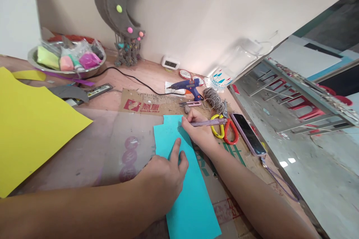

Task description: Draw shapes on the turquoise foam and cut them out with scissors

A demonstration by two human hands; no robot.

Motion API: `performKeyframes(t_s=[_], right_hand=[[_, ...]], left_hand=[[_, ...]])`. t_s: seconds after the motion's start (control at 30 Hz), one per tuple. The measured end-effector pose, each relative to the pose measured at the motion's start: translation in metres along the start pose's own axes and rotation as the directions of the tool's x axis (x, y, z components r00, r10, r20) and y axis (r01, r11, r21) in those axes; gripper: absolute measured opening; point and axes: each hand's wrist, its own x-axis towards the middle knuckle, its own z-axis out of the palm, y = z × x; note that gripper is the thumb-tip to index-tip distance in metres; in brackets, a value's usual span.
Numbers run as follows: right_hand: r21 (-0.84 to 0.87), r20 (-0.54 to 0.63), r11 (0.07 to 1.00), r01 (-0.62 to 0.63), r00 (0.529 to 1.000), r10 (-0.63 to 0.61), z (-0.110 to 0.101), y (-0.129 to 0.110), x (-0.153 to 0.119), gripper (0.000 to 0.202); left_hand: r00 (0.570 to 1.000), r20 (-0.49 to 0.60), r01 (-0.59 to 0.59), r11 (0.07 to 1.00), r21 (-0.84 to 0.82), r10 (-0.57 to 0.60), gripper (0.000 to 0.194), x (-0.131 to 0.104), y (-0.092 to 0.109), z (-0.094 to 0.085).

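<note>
A long turquoise sheet of paper [193,201] lies on the worktable, with a notch cut from its upper left corner. My left hand [165,175] rests on it, fingers stretched out and pressing it flat. At the sheet's upper right edge, my right hand [199,129] is closed around a pale purple pen [210,122]. The pen's tip is hidden behind the fingers. Just right of this hand are scissors with one yellow and one red handle [231,132]. Beyond it lie small pink thread snips [190,104] and a ball of grey yarn [213,99].
A blue glue gun [186,86] with a black cord stands behind the cardboard [140,101]. Yellow paper [36,130] covers the left side. A metal bowl of clay packets [33,58], a small clock [170,62], a clear jug [238,58] and a phone [248,134] surround the workspace.
</note>
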Motion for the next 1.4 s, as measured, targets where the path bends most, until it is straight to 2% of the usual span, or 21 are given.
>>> performKeyframes(t_s=[0.17, 0.63, 0.83, 1.03, 1.2, 1.4], right_hand=[[-0.025, -0.018, 0.999, 0.021, 1.0, -0.021, 0.0, 0.0, 0.001, 0.026], [0.008, 0.035, 1.0, 0.019, 0.999, -0.019, -0.002, 0.0, 0.0, 0.027], [0.084, -0.035, 0.996, -0.014, 0.999, 0.017, 0.0, -0.007, -0.003, 0.028], [0.077, 0.029, 0.997, -0.019, 0.999, 0.017, 0.005, -0.013, -0.004, 0.027], [0.054, 0.036, 0.999, -0.002, 0.999, 0.0, 0.006, -0.009, -0.004, 0.027], [0.051, 0.055, 0.999, 0.006, 0.998, -0.009, 0.007, -0.003, -0.005, 0.027]], left_hand=[[0.999, 0.031, -0.017, 1.0, -0.005, 0.017, 0.044, 0.002, 0.0, -0.002], [1.0, -0.008, 0.007, 1.0, 0.0, -0.007, 0.046, 0.0, 0.001, 0.003], [1.0, -0.014, 0.005, 0.999, -0.032, -0.006, 0.044, 0.001, 0.0, 0.003], [1.0, -0.004, 0.01, 0.999, -0.034, -0.01, 0.045, 0.001, 0.0, -0.001], [0.999, 0.041, 0.009, 0.999, -0.037, -0.007, 0.044, 0.002, 0.0, -0.002], [0.999, 0.031, -0.014, 1.0, -0.026, 0.015, 0.045, 0.003, 0.0, -0.003]])
